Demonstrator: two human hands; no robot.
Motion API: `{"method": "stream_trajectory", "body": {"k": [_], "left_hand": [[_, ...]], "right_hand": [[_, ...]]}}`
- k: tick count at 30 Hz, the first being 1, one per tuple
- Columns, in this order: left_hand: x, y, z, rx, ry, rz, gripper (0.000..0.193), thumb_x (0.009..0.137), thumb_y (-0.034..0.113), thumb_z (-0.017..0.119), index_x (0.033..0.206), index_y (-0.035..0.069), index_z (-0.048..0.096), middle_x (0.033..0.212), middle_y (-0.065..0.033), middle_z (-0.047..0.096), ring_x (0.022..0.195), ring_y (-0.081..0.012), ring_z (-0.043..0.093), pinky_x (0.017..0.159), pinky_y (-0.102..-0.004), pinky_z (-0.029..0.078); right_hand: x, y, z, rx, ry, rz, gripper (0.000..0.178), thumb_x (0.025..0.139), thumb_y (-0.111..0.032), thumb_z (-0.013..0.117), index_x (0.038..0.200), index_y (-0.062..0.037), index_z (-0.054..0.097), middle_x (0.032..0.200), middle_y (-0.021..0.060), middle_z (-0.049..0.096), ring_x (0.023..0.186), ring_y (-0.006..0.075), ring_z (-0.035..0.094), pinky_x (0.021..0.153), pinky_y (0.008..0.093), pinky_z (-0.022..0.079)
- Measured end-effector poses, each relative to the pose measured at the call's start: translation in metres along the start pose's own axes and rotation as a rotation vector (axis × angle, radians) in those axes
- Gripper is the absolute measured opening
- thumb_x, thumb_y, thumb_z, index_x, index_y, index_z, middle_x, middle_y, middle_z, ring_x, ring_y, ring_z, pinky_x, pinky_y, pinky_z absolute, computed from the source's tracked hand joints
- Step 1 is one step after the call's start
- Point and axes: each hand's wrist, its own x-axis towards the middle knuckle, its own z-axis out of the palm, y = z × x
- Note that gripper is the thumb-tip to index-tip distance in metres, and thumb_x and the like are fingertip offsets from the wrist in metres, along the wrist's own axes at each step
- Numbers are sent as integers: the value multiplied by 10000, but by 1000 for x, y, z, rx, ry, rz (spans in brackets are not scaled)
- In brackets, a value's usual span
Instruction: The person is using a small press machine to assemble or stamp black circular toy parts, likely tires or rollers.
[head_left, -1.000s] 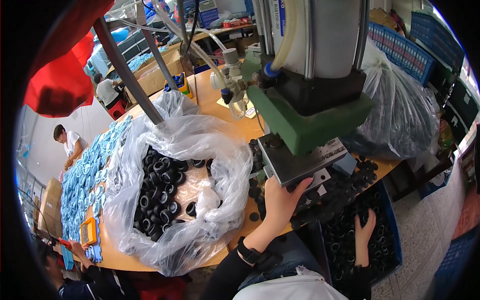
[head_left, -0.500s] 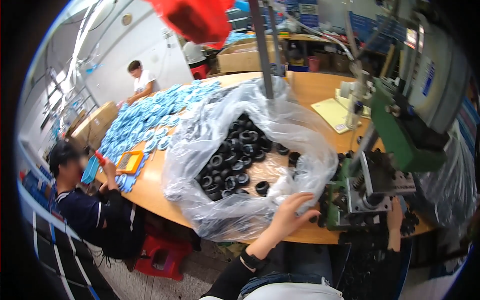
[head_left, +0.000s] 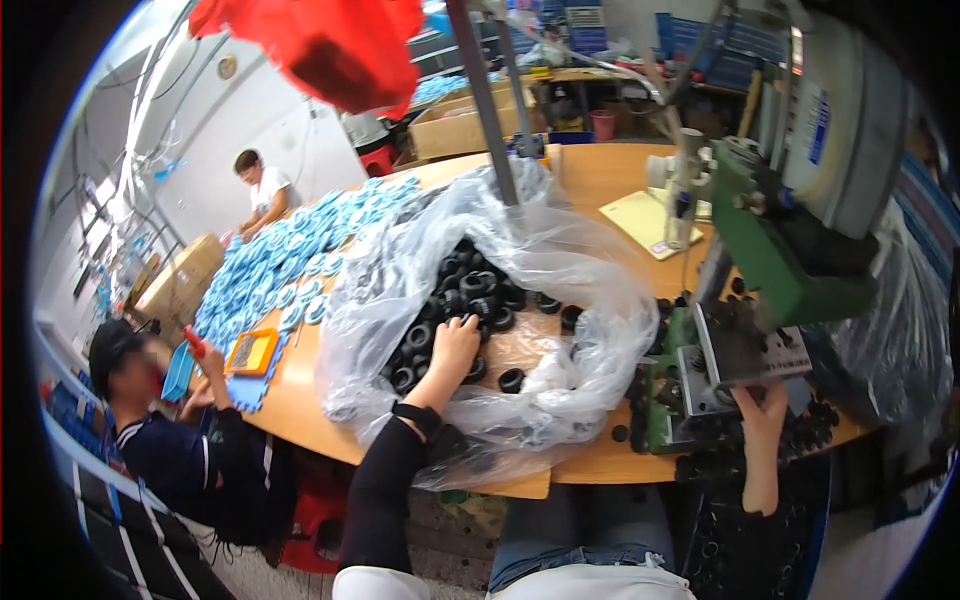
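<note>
From the head camera, the left hand (head_left: pixel 452 345) stretches forward into the big clear crinkly plastic bag (head_left: pixel 590 300) on the round wooden table (head_left: pixel 300 400). Its fingers curl down onto the small black rubber rings (head_left: pixel 440 300) piled inside the bag, touching them. On the right, the right hand (head_left: pixel 765 415) reaches up to the near edge of the green metal press machine (head_left: pixel 780 250), fingers pressed against its grey tray; I cannot tell if it grips anything.

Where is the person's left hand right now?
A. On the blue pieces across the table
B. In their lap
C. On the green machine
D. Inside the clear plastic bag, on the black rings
D: the left hand reaches into the clear plastic bag, resting on the black rings.
</note>
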Motion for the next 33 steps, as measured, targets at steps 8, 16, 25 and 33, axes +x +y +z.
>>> {"method": "stream_trajectory", "body": {"k": [8, 16, 25, 33], "left_hand": [[-13, 13, -44, -547, 399, -56, 418, 669, 65, 718, 1054, -5, 571, 1126, -135, 555, 993, -274, 580, 776, -330, 510], [-26, 149, -156, -2055, 322, 50, 593, 713, -73, 726, 1230, -17, 440, 1136, -106, 558, 1044, -174, 571, 894, -288, 479], [22, 266, -194, -1832, 301, 57, 386, 697, 142, 782, 1029, 38, 615, 946, -87, 598, 784, -217, 540, 689, -312, 454], [29, 278, -216, -1573, 451, 54, 292, 683, 172, 769, 931, 72, 651, 832, -68, 629, 789, -280, 512, 709, -383, 415]], "right_hand": [[6, -13, 21, -413, 196, -187, 235, 700, -214, 732, 800, -44, 606, 768, 56, 567, 727, 216, 552, 674, 324, 405], [-17, 1, 22, -735, 321, -284, 523, 738, -268, 740, 1145, -23, 520, 1148, 144, 461, 1116, 325, 399, 965, 414, 268], [-122, 6, -77, -827, 536, 72, 460, 829, -207, 668, 1221, -57, 481, 1246, 116, 393, 1192, 290, 369, 991, 390, 309], [-225, 80, -168, -1215, 470, 937, 714, 802, -351, 695, 1353, -42, 361, 1390, 168, 316, 1262, 361, 305, 999, 477, 313]]}}
